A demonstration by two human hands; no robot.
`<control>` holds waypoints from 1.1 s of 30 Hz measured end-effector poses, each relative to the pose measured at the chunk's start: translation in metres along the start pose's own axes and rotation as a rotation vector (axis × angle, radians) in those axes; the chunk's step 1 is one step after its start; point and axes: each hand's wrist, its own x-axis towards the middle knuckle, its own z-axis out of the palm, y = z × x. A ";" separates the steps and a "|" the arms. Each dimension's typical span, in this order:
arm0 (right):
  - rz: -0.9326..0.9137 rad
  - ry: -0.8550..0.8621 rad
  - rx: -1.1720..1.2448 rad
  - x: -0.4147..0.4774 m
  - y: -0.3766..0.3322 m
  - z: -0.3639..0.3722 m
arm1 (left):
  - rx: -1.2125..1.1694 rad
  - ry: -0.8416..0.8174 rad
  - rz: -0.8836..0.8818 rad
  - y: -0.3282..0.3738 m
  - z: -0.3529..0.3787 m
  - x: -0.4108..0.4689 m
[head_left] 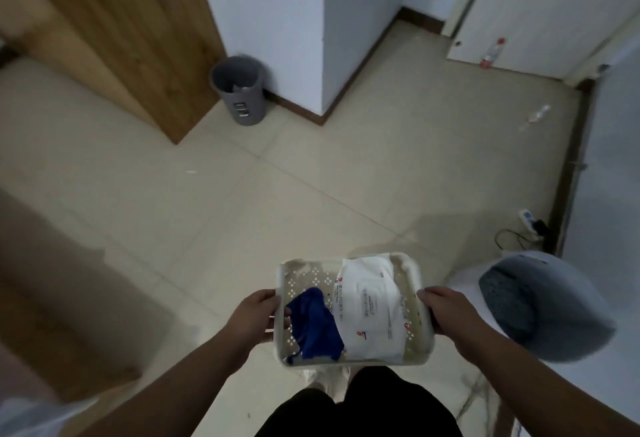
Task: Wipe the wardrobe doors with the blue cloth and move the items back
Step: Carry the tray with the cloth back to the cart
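Beige floor tiles (242,194) spread under a white basket (420,329) gripped by left hand (258,315) and right hand (446,310). Its blue cloth (317,326) lies beside the left hand, long axis running toward the person.

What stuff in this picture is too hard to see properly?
- White packet in the basket, head view: print too small and blurred to read.
- Grey bin: contents dark and blurred.
- Blue cloth: its lower part is hidden by the basket wall.
- Small thing on the floor: too blurred to name.
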 end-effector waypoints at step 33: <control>-0.476 -0.452 -0.753 0.043 -0.352 0.433 | -0.834 0.577 -0.018 -0.011 -0.307 0.005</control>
